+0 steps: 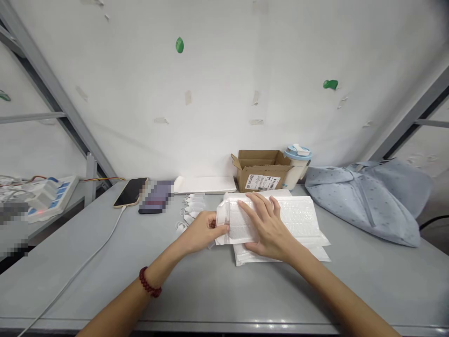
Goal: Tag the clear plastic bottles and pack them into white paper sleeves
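A white bubble mailer lies on top of other white mailers on the grey table. My left hand grips the left end of the top mailer, thumb above and fingers curled beneath. Flat across the middle of that mailer rests my right hand, its fingers spread. Just behind my left hand are several white tags with strings in a column, some partly hidden by the hand.
Along the back stand white sheets, an open cardboard box and a blue-lidded cup. A grey-blue cloth bag lies right. To the left are a charging phone, its white cable and a power strip.
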Demonstrator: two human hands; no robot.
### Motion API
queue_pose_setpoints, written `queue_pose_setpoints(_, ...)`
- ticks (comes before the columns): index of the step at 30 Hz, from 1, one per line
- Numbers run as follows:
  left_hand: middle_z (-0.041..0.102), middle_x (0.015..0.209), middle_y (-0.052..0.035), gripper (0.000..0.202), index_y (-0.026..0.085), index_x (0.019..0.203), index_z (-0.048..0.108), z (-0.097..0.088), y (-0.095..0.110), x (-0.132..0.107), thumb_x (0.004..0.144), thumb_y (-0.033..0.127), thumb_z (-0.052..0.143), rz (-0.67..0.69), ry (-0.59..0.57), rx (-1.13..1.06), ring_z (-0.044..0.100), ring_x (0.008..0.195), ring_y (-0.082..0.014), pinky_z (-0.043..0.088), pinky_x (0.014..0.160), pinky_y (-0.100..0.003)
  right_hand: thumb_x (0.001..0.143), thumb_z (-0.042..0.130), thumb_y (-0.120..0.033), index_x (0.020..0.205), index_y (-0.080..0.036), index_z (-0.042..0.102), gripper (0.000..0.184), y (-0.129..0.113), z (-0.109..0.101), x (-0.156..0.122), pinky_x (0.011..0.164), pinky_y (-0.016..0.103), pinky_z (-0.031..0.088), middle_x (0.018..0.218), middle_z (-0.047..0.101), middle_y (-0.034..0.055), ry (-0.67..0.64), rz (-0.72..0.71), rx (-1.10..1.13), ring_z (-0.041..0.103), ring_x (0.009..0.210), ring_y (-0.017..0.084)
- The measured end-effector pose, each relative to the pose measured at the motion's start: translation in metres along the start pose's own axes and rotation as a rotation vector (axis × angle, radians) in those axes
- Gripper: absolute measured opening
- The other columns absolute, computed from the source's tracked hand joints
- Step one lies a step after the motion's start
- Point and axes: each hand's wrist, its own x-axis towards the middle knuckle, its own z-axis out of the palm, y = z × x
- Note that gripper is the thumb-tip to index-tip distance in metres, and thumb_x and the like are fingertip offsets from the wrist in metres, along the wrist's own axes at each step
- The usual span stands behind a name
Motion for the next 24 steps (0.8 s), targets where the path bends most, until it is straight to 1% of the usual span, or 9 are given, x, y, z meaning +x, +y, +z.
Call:
queue_pose_setpoints(3, 0.054, 0.057, 0.0018, 0.029, 0.015, 0.062, 0.056, 0.003, 0.000, 0.000, 0.076, 0.041, 0.056, -0.022, 0.053, 0.041, 0.051, 0.054, -0.0123, 0.038, 0.049, -0.022, 0.067, 0.058, -0.039, 0.136, -0.016, 0.027, 0.079, 0.000, -0.001, 0.000, 0.098, 0.059, 0.016, 0.132, 0.034, 0.0209, 0.036, 0.012, 0.019, 0.028, 0.125, 0.037)
queue_pose_setpoints(5, 0.049, 0.050, 0.0027, 0.037, 0.016, 0.056, 0.052, 0.002, 0.001, 0.002, 0.077, 0.047, 0.054, -0.046, 0.088, 0.065, 0.047, 0.047, -0.0108, 0.035, 0.045, -0.022, 0.068, 0.058, -0.039, 0.135, -0.018, 0.028, 0.076, 0.001, 0.000, -0.001, 0.098, 0.058, 0.017, 0.129, 0.036, 0.0197, 0.066, 0.014, 0.022, 0.030, 0.122, 0.036)
queue_pose_setpoints(7, 0.047, 0.046, 0.0031, 0.041, 0.016, 0.053, 0.050, -0.001, 0.002, 0.003, 0.077, 0.050, 0.053, -0.049, 0.132, 0.107, 0.045, 0.045, -0.0102, 0.035, 0.044, -0.022, 0.071, 0.057, -0.038, 0.135, -0.020, 0.027, 0.073, 0.001, 0.000, -0.001, 0.097, 0.058, 0.018, 0.129, 0.036, 0.0188, 0.090, 0.021, 0.016, 0.031, 0.121, 0.036)
queue_pose_setpoints(9, 0.050, 0.048, 0.0022, 0.039, 0.016, 0.055, 0.054, -0.010, 0.004, 0.003, 0.077, 0.049, 0.052, -0.048, 0.177, 0.153, 0.047, 0.047, -0.0110, 0.037, 0.047, -0.022, 0.072, 0.057, -0.035, 0.133, -0.021, 0.030, 0.069, 0.003, 0.001, -0.001, 0.096, 0.058, 0.018, 0.129, 0.035, 0.0180, 0.108, 0.037, 0.014, 0.031, 0.120, 0.036)
queue_pose_setpoints(11, 0.058, 0.058, -0.0004, 0.032, 0.016, 0.063, 0.060, -0.023, 0.005, 0.002, 0.076, 0.044, 0.053, -0.053, 0.187, 0.206, 0.052, 0.054, -0.0128, 0.041, 0.051, -0.023, 0.072, 0.058, -0.034, 0.130, -0.021, 0.035, 0.064, 0.005, 0.001, 0.000, 0.095, 0.058, 0.021, 0.128, 0.035, 0.0172, 0.118, 0.058, 0.030, 0.031, 0.119, 0.036)
queue_pose_setpoints(14, 0.065, 0.076, -0.0031, 0.022, 0.017, 0.075, 0.066, -0.044, 0.005, -0.002, 0.073, 0.036, 0.055, -0.070, 0.124, 0.343, 0.057, 0.069, -0.0161, 0.043, 0.060, -0.025, 0.072, 0.060, -0.035, 0.123, -0.021, 0.044, 0.056, 0.008, 0.001, 0.002, 0.093, 0.054, 0.027, 0.124, 0.039, 0.0154, 0.110, 0.089, 0.078, 0.035, 0.114, 0.034)
queue_pose_setpoints(17, 0.067, 0.085, -0.0036, 0.020, 0.020, 0.079, 0.068, -0.060, 0.003, -0.007, 0.070, 0.033, 0.056, -0.092, 0.056, 0.495, 0.057, 0.077, -0.0189, 0.043, 0.067, -0.027, 0.076, 0.059, -0.036, 0.118, -0.023, 0.049, 0.046, 0.011, 0.000, 0.003, 0.089, 0.049, 0.032, 0.114, 0.047, 0.0131, 0.088, 0.107, 0.136, 0.042, 0.107, 0.030)
queue_pose_setpoints(21, 0.066, 0.095, -0.0043, 0.024, 0.021, 0.083, 0.068, -0.068, -0.001, -0.011, 0.067, 0.034, 0.057, -0.162, -0.003, 0.586, 0.057, 0.081, -0.0201, 0.043, 0.069, -0.028, 0.079, 0.058, -0.039, 0.115, -0.023, 0.052, 0.039, 0.012, 0.001, 0.004, 0.088, 0.046, 0.034, 0.108, 0.052, 0.0114, 0.081, 0.112, 0.155, 0.046, 0.103, 0.027)
queue_pose_setpoints(24, 0.065, 0.096, -0.0041, 0.025, 0.021, 0.085, 0.068, -0.069, -0.003, -0.011, 0.065, 0.032, 0.058, -0.202, -0.025, 0.632, 0.056, 0.081, -0.0200, 0.043, 0.069, -0.028, 0.079, 0.058, -0.039, 0.114, -0.023, 0.052, 0.039, 0.012, 0.003, 0.003, 0.087, 0.046, 0.035, 0.108, 0.053, 0.0113, 0.078, 0.108, 0.152, 0.047, 0.103, 0.027)
